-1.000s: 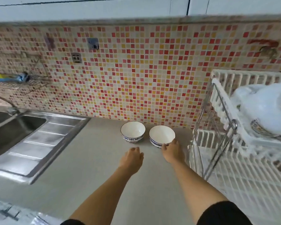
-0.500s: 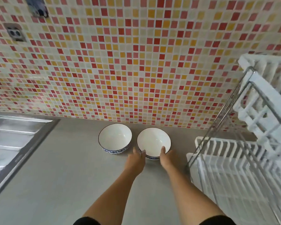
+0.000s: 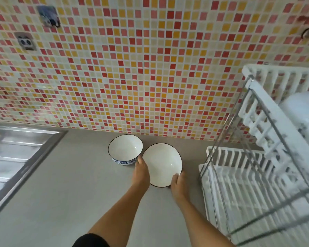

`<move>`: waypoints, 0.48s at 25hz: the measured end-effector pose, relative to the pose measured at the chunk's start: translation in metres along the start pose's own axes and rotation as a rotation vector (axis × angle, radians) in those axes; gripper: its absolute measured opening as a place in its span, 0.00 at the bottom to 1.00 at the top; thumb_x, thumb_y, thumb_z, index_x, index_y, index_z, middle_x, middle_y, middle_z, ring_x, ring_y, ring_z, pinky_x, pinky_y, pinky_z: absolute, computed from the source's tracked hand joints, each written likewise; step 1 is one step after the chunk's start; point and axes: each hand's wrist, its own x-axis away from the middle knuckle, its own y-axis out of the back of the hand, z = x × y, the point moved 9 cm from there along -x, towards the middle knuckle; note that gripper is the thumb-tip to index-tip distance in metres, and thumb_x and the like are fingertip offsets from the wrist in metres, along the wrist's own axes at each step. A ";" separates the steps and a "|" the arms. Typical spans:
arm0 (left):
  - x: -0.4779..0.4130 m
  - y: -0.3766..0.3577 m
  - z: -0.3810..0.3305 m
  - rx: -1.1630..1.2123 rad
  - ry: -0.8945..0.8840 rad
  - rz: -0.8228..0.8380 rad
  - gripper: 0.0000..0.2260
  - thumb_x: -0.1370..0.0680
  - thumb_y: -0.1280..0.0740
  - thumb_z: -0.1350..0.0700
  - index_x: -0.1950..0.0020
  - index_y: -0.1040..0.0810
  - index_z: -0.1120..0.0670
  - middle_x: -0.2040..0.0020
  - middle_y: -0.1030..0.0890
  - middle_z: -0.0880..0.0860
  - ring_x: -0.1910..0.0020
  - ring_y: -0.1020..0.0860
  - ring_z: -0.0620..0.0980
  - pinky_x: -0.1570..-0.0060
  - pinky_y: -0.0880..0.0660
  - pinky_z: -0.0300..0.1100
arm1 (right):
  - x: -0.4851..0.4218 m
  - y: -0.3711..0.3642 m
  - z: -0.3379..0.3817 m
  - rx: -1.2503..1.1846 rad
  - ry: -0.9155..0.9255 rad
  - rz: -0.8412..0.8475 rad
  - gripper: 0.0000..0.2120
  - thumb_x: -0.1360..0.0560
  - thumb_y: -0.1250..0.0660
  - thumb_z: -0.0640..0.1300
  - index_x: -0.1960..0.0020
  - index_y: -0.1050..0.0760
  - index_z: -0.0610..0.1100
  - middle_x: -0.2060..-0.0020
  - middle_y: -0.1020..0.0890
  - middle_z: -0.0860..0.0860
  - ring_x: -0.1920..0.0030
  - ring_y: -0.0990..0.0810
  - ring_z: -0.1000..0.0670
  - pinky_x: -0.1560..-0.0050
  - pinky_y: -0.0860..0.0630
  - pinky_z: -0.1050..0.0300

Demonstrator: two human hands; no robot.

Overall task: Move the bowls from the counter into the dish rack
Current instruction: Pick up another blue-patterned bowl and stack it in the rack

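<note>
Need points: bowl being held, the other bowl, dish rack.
held bowl (image 3: 161,162), head view, on its white inside.
other bowl (image 3: 124,148), head view, on its white inside.
dish rack (image 3: 234,158), head view, on the lower tier's white back slats.

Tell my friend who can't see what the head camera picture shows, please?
Two hands, left hand and right hand, hold a white bowl by its sides over a grey counter. Another bowl sits just left of it, below a colourful tiled wall. A white dish rack stands to the right.
</note>
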 end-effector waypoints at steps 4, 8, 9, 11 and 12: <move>0.061 0.054 0.005 0.087 -0.079 -0.163 0.26 0.23 0.46 0.70 0.26 0.45 0.57 0.37 0.25 0.63 0.43 0.23 0.62 0.45 0.25 0.52 | 0.052 0.012 0.032 -0.071 0.174 0.038 0.15 0.20 0.47 0.40 0.34 0.36 0.40 0.42 0.23 0.43 0.44 0.22 0.42 0.50 0.19 0.45; 0.141 0.107 0.014 0.353 -0.164 -0.314 0.23 0.22 0.45 0.68 0.29 0.41 0.54 0.40 0.24 0.61 0.48 0.24 0.58 0.52 0.25 0.48 | 0.128 0.045 0.080 -0.082 0.236 0.135 0.16 0.20 0.46 0.52 0.36 0.38 0.44 0.43 0.22 0.44 0.47 0.22 0.44 0.53 0.22 0.53; 0.160 0.118 0.014 0.434 -0.202 -0.323 0.21 0.22 0.45 0.66 0.30 0.40 0.53 0.39 0.24 0.60 0.48 0.25 0.57 0.52 0.25 0.48 | 0.147 0.054 0.093 -0.106 0.241 0.175 0.18 0.21 0.48 0.57 0.39 0.39 0.46 0.45 0.22 0.45 0.48 0.22 0.44 0.54 0.22 0.52; 0.193 0.135 0.011 0.645 -0.272 -0.299 0.15 0.19 0.45 0.57 0.33 0.39 0.50 0.38 0.26 0.57 0.44 0.25 0.57 0.45 0.24 0.55 | 0.175 0.071 0.118 -0.191 0.260 0.231 0.23 0.25 0.54 0.65 0.41 0.41 0.48 0.45 0.24 0.43 0.46 0.23 0.40 0.46 0.23 0.43; 0.210 0.144 0.008 0.768 -0.295 -0.287 0.12 0.18 0.46 0.51 0.35 0.38 0.48 0.38 0.27 0.55 0.42 0.26 0.57 0.41 0.26 0.58 | 0.192 0.081 0.132 -0.231 0.295 0.252 0.26 0.25 0.56 0.66 0.38 0.43 0.48 0.41 0.27 0.41 0.42 0.25 0.40 0.39 0.26 0.40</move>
